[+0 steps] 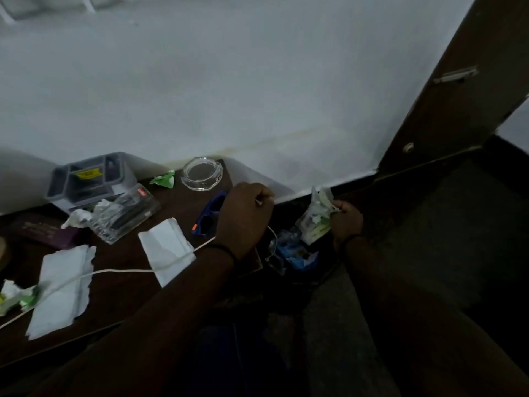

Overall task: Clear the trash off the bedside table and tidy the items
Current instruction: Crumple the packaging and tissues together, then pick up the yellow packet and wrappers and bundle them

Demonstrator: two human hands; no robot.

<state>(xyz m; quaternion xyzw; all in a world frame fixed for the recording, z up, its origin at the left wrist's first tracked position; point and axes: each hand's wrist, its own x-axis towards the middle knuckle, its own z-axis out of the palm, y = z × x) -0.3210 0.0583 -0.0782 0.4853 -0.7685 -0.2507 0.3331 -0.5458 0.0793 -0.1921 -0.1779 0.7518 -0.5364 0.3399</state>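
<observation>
My left hand [244,217] is closed around a white cable [120,271] at the right end of the dark bedside table [120,293]; the cable trails left across the top. My right hand [346,220] grips a crumpled white-and-green wrapper [315,219] above a dark bin [294,255] holding blue and clear trash beside the table. Two torn white papers [164,247] [61,290] lie on the table. Green-and-white wrappers rest near the wall [163,180] and at the left edge [17,296]. Blue sunglasses [210,214] lie just left of my left hand.
A grey organiser tray [88,179] stands at the back left, with a clear plastic case [126,214] and a crumpled tissue [76,219] in front of it. A glass ashtray [201,174] sits by the wall. A maroon booklet [43,229] lies left. A brown wooden panel [446,90] rises at right.
</observation>
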